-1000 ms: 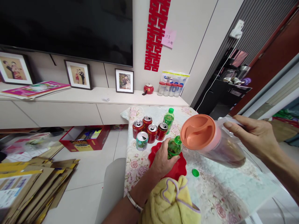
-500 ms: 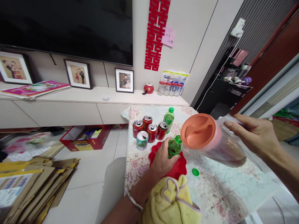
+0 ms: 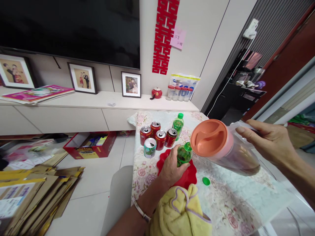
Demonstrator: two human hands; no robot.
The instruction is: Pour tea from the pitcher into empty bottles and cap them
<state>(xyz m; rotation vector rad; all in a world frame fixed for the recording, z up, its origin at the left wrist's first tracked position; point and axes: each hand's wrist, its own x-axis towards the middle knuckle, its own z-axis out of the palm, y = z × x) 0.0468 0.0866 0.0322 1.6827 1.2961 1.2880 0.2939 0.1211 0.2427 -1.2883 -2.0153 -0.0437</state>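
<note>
My left hand point(image 3: 171, 167) is wrapped round a green bottle point(image 3: 184, 154) that stands over a scalloped red plate point(image 3: 190, 175). In my right hand point(image 3: 268, 141) is the handle of a clear pitcher point(image 3: 237, 159) with an orange lid point(image 3: 209, 138). The pitcher is tilted, its lid end beside the bottle's mouth, and brownish liquid lies toward its base. Whether liquid passes into the bottle is too small to tell. A loose green cap point(image 3: 206, 181) lies on the floral tablecloth point(image 3: 145, 178). A yellow towel point(image 3: 177, 213) sits in front of the plate.
Several opened cans point(image 3: 160, 139) and another green bottle point(image 3: 178, 125) stand behind the plate. Beyond the table is a low cabinet point(image 3: 91, 101) with framed photos and red-lidded jars point(image 3: 179, 93). On the floor at left are a red box point(image 3: 90, 147) and flattened cardboard point(image 3: 41, 196).
</note>
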